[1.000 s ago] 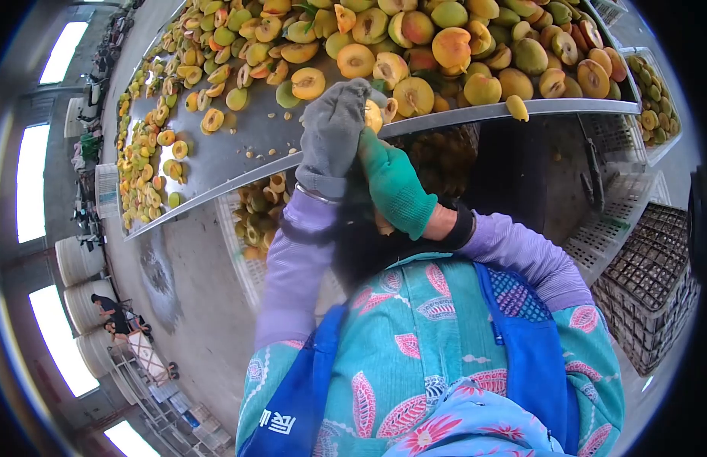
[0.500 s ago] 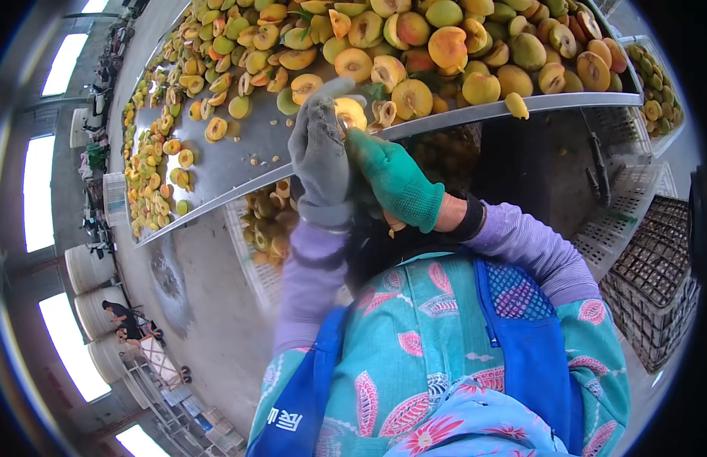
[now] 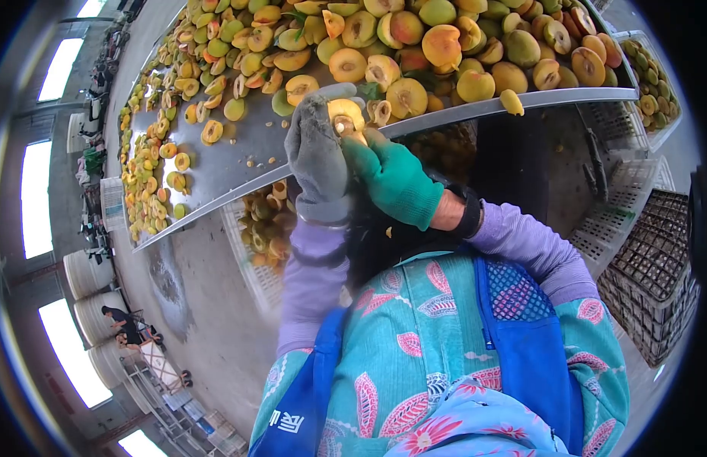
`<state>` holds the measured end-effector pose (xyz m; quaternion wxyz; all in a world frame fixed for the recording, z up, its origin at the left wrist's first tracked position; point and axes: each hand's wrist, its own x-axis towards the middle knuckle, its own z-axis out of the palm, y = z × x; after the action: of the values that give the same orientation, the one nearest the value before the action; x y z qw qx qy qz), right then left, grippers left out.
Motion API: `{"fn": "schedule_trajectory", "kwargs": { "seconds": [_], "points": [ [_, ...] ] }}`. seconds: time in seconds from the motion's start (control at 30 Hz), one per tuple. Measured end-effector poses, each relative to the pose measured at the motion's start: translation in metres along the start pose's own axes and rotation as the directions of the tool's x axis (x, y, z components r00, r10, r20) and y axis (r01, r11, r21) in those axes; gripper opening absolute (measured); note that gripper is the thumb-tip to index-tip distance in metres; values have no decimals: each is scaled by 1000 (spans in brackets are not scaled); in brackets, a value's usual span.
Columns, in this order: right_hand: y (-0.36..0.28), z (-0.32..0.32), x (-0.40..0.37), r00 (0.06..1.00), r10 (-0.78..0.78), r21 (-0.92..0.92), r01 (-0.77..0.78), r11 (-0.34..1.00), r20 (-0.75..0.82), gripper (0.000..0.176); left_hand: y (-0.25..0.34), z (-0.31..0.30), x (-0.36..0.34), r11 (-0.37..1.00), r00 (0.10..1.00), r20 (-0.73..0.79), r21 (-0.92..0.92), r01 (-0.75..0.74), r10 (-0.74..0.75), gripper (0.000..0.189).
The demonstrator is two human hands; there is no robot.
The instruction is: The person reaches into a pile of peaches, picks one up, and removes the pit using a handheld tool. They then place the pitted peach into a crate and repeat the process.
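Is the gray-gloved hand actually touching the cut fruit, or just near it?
Touching. The head view shows the left hand curled around the cut fruit with no gap; the green-gloved right hand meets its lower edge too.

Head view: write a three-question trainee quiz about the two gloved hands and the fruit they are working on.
1. Which colour is the glove on the left hand? A. green B. grey C. blue
2. True or false: the right hand lies flat on the metal table, far from the fruit half.
3. Fill in: the glove on the right hand is ____.

Key
1. B.
2. False: the right hand meets the left hand at the fruit half, at the table's near edge.
3. green.
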<state>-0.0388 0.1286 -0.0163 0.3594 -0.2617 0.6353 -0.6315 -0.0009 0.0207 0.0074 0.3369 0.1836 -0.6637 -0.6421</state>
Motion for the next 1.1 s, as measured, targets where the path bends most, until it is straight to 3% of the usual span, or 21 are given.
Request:
{"fn": "schedule_trajectory", "kwargs": {
  "seconds": [0.07, 0.13, 0.2, 0.27, 0.33, 0.43, 0.5, 0.53, 0.57, 0.67, 0.7, 0.73, 0.8, 0.83, 0.9, 0.93, 0.97, 1.0, 1.03, 1.07, 1.1],
  "points": [
    [4, 0, 1, 999, -48, -21, 47, 999, -21, 44, 1, 1, -2, 999, 999, -20, 0, -32, 32, 38],
    [12, 4, 2, 994, -102, -42, 100, 994, -49, 44, -10, -6, 4, 985, 999, -31, 168, 43, -38, 38],
    [12, 10, 3, 999, 37, 214, -41, 976, 24, 45, -11, -9, 7, 965, 994, -10, 239, 107, -108, 38],
    [2, 8, 8, 969, 195, 485, -244, 840, 150, 46, -5, -5, 14, 965, 986, 40, 214, 150, -162, 37],
    [-20, 2, 4, 868, 347, 706, -492, 510, 355, 47, -4, -2, 16, 936, 989, 40, 331, 118, -139, 37],
    [1, 10, 9, 978, 132, 635, -206, 745, 162, 44, -3, -2, 15, 926, 995, 53, 372, 64, -90, 29],
    [2, -6, 17, 925, 163, 579, -345, 739, 344, 43, 0, -8, 16, 911, 985, 173, 406, -73, 1, 22],
    [-2, -28, 20, 784, 237, 527, -575, 626, 574, 44, 3, -16, 13, 884, 956, 289, 430, -184, 58, 19],
    [-21, -45, 13, 771, 156, 451, -510, 732, 617, 45, 6, -21, 12, 834, 921, 378, 474, -281, 96, 17],
    [-19, -41, 13, 760, 263, 269, -496, 825, 594, 45, 19, -30, 13, 596, 795, 582, 582, -554, 171, 15],
    [1, -21, 13, 837, 275, 313, -451, 836, 473, 44, 1, -31, 12, 605, 842, 484, 604, -519, 238, 15],
    [9, 6, 6, 959, 132, 502, -245, 830, 250, 42, -7, -27, 7, 750, 915, 336, 540, -381, 223, 17],
    [-5, 9, 0, 943, 212, 591, -327, 738, 257, 41, -19, -11, 5, 951, 993, 43, 286, -117, 110, 20],
    [-16, 3, 1, 923, 250, 599, -380, 705, 292, 40, -10, 0, -2, 999, 999, -6, 15, 40, -40, 29],
    [-34, -22, -6, 803, 349, 472, -574, 669, 482, 40, 2, -10, -1, 982, 977, 169, 156, 105, -131, 31],
    [-32, -16, -7, 801, 362, 514, -588, 625, 477, 40, 7, -11, 4, 968, 951, 258, 223, 115, -172, 32],
    [-28, -5, -8, 798, 375, 549, -598, 583, 471, 40, 13, -6, 6, 952, 937, 211, 188, 241, -278, 36],
    [-22, 3, -6, 794, 386, 582, -607, 541, 469, 40, 13, -5, 7, 967, 940, 239, 136, 214, -242, 37],
    [-17, 1, -4, 748, 121, 676, -646, 355, 652, 41, 11, -6, 9, 978, 943, 263, 88, 188, -205, 37],
    [-12, -3, -2, 729, 63, 688, -669, 282, 682, 41, 9, -9, 10, 986, 945, 281, 43, 164, -169, 38],
    [-8, -7, -1, 707, 4, 692, -693, 202, 707, 41, -2, -14, 14, 991, 933, 353, 132, 16, -62, 39]
  ]
}}
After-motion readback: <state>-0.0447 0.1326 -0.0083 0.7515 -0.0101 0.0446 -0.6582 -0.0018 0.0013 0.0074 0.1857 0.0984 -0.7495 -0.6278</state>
